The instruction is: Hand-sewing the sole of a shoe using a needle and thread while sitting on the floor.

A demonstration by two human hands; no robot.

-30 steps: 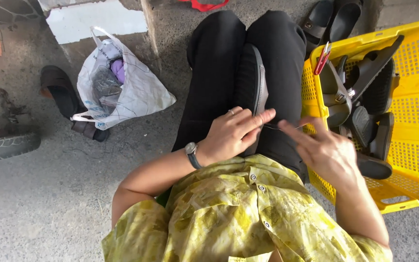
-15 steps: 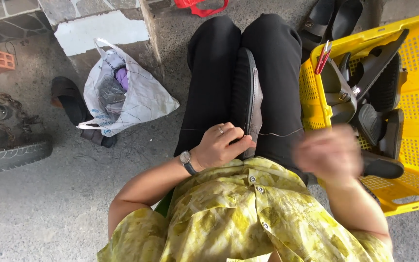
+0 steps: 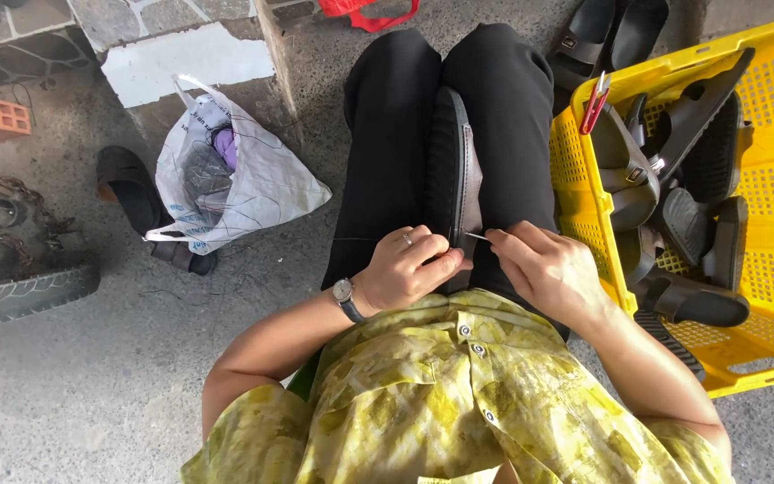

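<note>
The black sandal (image 3: 451, 170) lies lengthwise in the gap between the person's two black-trousered thighs, sole edge up, its near end tucked under the hands; wedged there, I judge, so that the legs hold it steady and both hands stay free for fine work at the edge. The left hand (image 3: 409, 267) is closed over the sandal's near end, fingers curled and thumb pressed against it, a ring on one finger and a wristwatch (image 3: 344, 292) on the wrist, the forearm coming in from the left and bent at the elbow. The right hand (image 3: 544, 269) sits just beside it, on the right thigh, its thumb and forefinger pinched on a thin needle (image 3: 476, 237) whose tip points at the sandal's rim; the other fingers are loosely folded. Whether thread trails from the needle is too fine to tell. To the right, touching the leg, stands a yellow plastic crate (image 3: 768, 224) with more black sandals (image 3: 674, 179) heaped inside. On the left, well apart on the concrete, sits a white plastic bag (image 3: 244, 184).
</note>
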